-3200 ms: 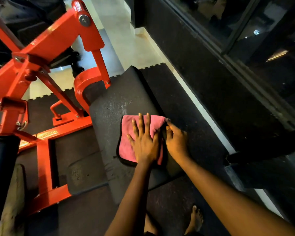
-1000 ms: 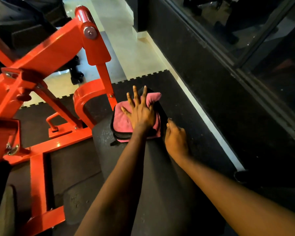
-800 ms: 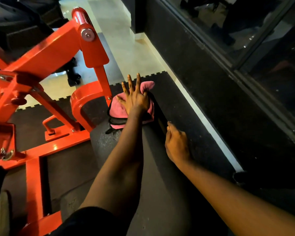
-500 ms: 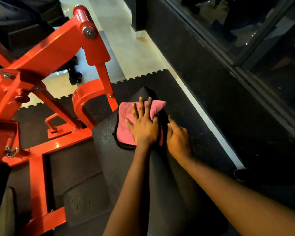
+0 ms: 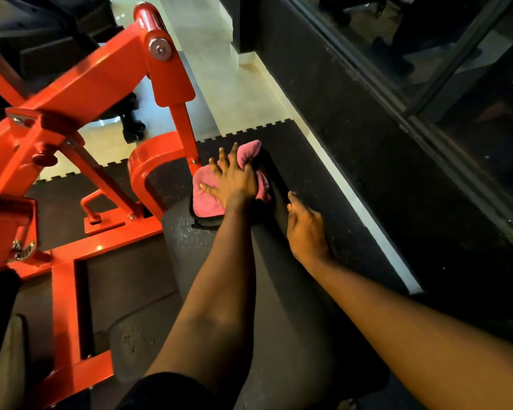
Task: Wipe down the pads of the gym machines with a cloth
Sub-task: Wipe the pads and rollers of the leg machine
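Black grainy vinyl machine pad (image 5: 279,291) is stretching away from the near edge of the view, long and slightly humped. A black sleeve (image 5: 166,392) is showing at the near end of the left arm, which is reaching along the pad's top. The right grip (image 5: 305,229) is resting on the pad's right edge about midway along, released, its fingers loosely bent and holding nothing. Farther on, the left grip (image 5: 234,182) is pressing flat on a pink terry cloth with dark trim (image 5: 206,199), fingers spread and straight, not clutching it. The cloth is lying on the pad's far end and bunching up beyond the fingertips at the far right corner. A red-painted steel machine frame (image 5: 101,75) is rising just left of that end, its curved bracket standing beside the pad's far left corner. Dark speckled rubber floor mats (image 5: 332,179) with a toothed edge are meeting pale floor tiles (image 5: 219,69) beyond, and a dark glass wall (image 5: 442,69) is running along the right.
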`<state>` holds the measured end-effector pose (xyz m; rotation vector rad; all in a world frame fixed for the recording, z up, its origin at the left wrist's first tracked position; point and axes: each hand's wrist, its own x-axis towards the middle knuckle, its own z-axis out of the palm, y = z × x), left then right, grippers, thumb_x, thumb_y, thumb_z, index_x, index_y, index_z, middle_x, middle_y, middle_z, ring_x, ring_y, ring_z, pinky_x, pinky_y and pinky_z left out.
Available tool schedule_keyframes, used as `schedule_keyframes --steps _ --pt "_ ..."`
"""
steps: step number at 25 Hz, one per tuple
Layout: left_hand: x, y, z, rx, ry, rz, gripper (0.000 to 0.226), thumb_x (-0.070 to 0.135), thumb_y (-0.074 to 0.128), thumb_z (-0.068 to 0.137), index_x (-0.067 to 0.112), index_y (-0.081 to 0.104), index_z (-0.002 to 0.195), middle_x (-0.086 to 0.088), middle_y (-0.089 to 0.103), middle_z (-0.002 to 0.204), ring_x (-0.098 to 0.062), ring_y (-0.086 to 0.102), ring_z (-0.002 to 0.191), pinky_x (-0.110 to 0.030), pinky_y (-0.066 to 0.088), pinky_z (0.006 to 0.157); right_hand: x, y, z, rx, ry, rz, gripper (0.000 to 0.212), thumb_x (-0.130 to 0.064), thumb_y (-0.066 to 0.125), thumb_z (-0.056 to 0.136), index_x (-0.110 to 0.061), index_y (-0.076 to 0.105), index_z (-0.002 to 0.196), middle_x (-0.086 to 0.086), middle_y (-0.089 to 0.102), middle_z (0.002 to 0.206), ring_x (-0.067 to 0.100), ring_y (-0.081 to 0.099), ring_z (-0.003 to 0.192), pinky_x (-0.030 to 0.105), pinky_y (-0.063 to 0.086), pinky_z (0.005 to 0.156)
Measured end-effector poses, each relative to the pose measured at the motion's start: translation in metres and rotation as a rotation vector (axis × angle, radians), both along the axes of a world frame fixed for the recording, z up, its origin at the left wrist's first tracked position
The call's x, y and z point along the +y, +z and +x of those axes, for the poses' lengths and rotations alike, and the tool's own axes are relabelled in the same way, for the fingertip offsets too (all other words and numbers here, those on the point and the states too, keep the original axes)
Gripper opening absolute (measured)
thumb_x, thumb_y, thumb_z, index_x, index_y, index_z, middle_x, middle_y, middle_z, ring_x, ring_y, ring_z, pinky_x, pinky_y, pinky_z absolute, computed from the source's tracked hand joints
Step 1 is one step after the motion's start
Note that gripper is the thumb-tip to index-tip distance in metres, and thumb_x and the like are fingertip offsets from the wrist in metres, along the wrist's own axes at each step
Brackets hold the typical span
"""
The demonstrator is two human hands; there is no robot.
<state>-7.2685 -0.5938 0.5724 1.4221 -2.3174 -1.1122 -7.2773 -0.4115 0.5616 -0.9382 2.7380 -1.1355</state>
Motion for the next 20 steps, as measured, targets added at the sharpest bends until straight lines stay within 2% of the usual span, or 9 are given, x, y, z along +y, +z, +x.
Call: schedule_keyframes --steps 2,6,8,11,14,17,20 --pt "-0.009 -0.012 0.020 -0.009 0.065 0.036 0.059 0.033 0.036 0.099 0.043 0.020 0.155 0.009 0.006 0.167 -0.022 -0.004 0.154 -0.073 -0.008 0.111 -0.001 0.000 0.000 0.018 -0.008 -0.024 0.045 -0.027 0.043 0.102 -0.009 0.059 0.140 0.024 0.071 0.115 0.042 0.070 0.101 0.057 0.059 0.079" --pt "-0.029 -0.036 0.056 -0.115 0.199 0.100 0.056 0.036 0.034 0.101 0.031 0.024 0.156 0.006 0.014 0.166 -0.024 0.000 0.153 -0.074 -0.003 0.112 -0.001 -0.003 -0.002 0.084 -0.011 -0.027 0.039 -0.019 0.050 0.100 -0.006 0.062 0.135 0.024 0.073 0.106 0.042 0.072 0.089 0.052 0.060 0.069" --pt "-0.026 -0.034 0.053 -0.084 0.223 0.086 0.052 0.040 0.033 0.101 0.033 0.031 0.153 0.007 0.021 0.164 -0.024 0.004 0.153 -0.075 -0.002 0.112 -0.002 -0.005 -0.001 0.103 -0.021 -0.021 0.040 -0.021 0.049 0.099 -0.007 0.064 0.134 0.023 0.074 0.106 0.041 0.073 0.087 0.050 0.060 0.067" --pt "-0.004 -0.004 0.009 0.074 -0.052 -0.076 0.045 0.048 0.033 0.100 0.045 0.040 0.144 0.010 0.027 0.161 -0.022 0.009 0.152 -0.070 0.001 0.117 -0.002 -0.006 -0.002 0.110 -0.027 -0.029 0.043 -0.026 0.043 0.098 -0.008 0.067 0.129 0.022 0.074 0.106 0.040 0.073 0.090 0.049 0.060 0.072" --pt "0.014 0.022 -0.032 0.007 -0.325 -0.197 0.047 0.045 0.033 0.103 0.040 0.034 0.149 0.010 0.016 0.165 -0.022 -0.004 0.154 -0.072 -0.007 0.113 0.000 -0.008 -0.004 0.073 -0.006 0.046 0.038 -0.023 0.043 0.097 -0.014 0.068 0.124 0.020 0.073 0.101 0.040 0.070 0.091 0.051 0.057 0.078" --pt "0.005 0.013 -0.034 0.014 -0.289 -0.205 0.047 0.046 0.034 0.101 0.039 0.037 0.148 0.009 0.019 0.164 -0.020 0.000 0.154 -0.072 -0.006 0.113 0.000 -0.007 -0.005 0.066 -0.034 0.002 0.040 -0.020 0.046 0.097 -0.012 0.068 0.129 0.022 0.073 0.103 0.040 0.071 0.092 0.051 0.058 0.080" --pt "-0.015 0.000 -0.024 0.093 -0.166 -0.125 0.048 0.050 0.034 0.098 0.040 0.040 0.145 0.010 0.030 0.160 -0.017 0.018 0.150 -0.070 0.001 0.115 0.000 -0.008 -0.003 0.053 -0.022 -0.039 0.038 -0.014 0.052 0.100 -0.010 0.064 0.135 0.019 0.073 0.115 0.035 0.072 0.102 0.049 0.060 0.086"
